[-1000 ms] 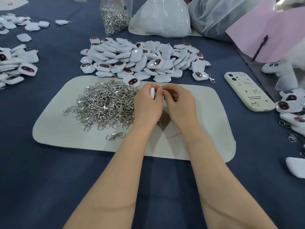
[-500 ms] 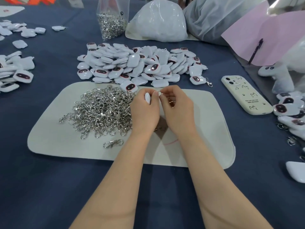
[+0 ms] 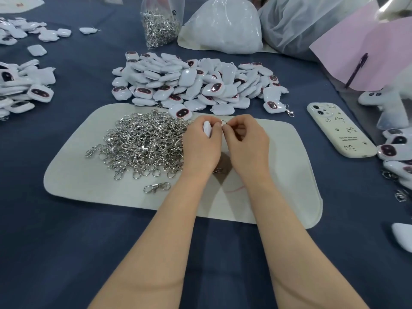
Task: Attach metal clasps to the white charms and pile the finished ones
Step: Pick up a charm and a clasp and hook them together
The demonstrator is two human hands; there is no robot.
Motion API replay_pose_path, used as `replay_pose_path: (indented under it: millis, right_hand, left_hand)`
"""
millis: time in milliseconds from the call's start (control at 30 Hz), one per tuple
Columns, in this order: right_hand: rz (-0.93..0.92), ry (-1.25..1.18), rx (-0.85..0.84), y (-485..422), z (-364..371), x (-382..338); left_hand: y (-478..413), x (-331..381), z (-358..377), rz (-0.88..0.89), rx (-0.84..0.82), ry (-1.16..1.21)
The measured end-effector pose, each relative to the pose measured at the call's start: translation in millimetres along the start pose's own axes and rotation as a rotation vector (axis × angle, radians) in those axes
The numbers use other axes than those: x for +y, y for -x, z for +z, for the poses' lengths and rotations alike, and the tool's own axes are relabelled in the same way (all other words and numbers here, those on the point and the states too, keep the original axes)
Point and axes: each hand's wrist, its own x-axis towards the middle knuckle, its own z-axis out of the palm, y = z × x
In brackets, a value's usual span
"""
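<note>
Mid-frame over the pale mat (image 3: pixel 278 175), the left hand (image 3: pixel 201 146) grips one white charm (image 3: pixel 207 128) edge-up, probably so its top faces the right hand (image 3: pixel 245 141), which pinches a clasp ring (image 3: pixel 223 122) right against it. Looks like it's being threaded on. The clasp heap (image 3: pixel 142 143) sits just left of the hands and the charm pile (image 3: pixel 196 81) above the mat, both handy for grabbing.
</note>
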Motion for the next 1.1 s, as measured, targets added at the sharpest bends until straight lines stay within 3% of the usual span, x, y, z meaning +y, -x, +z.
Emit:
replay_pose_path:
  millis: [633,900,1100]
  right_hand:
    - [0.036,0.02,0.057,1.3,0.6,-2.6]
    - [0.147,-0.131,-0.071,-1.7,-0.7,-3.7]
    - [-0.005,-0.043,-0.095,0.3,-4.2,-3.4]
  left_hand:
    - [3.9,2.5,0.5,0.065,-0.014,-0.049]
    - [1.7,2.0,-1.0,0.053,-0.009,-0.021]
    - [0.5,2.4,-3.6,0.014,-0.044,0.023]
